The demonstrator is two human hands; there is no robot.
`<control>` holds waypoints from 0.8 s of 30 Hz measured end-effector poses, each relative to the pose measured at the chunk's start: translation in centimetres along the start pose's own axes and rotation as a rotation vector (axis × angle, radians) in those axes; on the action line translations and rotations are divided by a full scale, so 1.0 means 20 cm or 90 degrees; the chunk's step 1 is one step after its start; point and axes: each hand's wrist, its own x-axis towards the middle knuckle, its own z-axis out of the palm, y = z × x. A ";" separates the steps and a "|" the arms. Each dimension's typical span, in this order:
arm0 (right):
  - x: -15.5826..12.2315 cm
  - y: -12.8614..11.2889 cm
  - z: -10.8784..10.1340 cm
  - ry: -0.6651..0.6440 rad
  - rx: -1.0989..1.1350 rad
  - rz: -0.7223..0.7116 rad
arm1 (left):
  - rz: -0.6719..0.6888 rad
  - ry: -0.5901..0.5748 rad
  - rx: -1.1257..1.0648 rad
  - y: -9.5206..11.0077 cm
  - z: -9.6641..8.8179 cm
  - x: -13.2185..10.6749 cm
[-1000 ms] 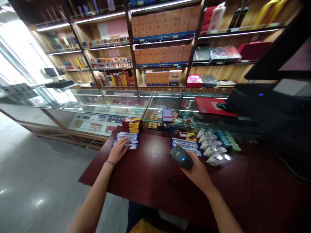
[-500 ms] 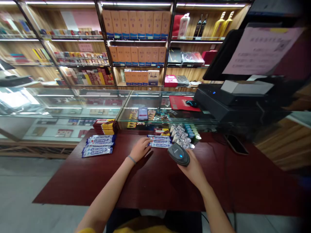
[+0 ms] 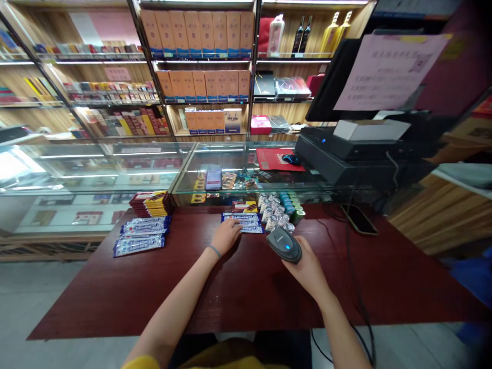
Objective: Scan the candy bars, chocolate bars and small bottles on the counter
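Observation:
My right hand (image 3: 307,264) is closed around the handle of a dark grey barcode scanner (image 3: 283,245) with a lit blue light, held above the table. My left hand (image 3: 226,237) reaches over the left part of a small row of blue-and-white snack packets (image 3: 251,223); its fingers are stretched out and touch them, partly hiding the packets. Right behind this row lies a yellow-and-brown chocolate box (image 3: 245,206). Several small cans (image 3: 274,209) stand to the right of the packets. More blue-and-white packets (image 3: 139,245) lie fanned at the table's left, in front of stacked chocolate boxes (image 3: 151,204).
The dark red table (image 3: 246,287) meets a glass display counter (image 3: 184,171) at the back. On that counter are a small upright screen (image 3: 213,179), a red mat (image 3: 271,160) and a mouse (image 3: 291,159). A phone (image 3: 359,219) and a cable (image 3: 350,256) lie at the right, below a monitor (image 3: 330,87).
My left hand has moved further onto the row of packets, covering more of their left ends. The view has shifted slightly to the right. My right hand still holds the scanner.

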 end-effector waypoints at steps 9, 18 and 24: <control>0.04 -0.02 0.09 -0.005 0.009 -0.030 | -0.398 0.058 -0.501 -0.05 -0.19 -0.12; 0.13 -0.21 0.22 -0.097 0.026 -0.061 | -0.592 0.021 -0.982 -0.11 -0.28 -0.21; 0.14 -0.26 0.28 -0.096 0.045 -0.064 | -0.593 0.027 -1.005 -0.11 -0.27 -0.21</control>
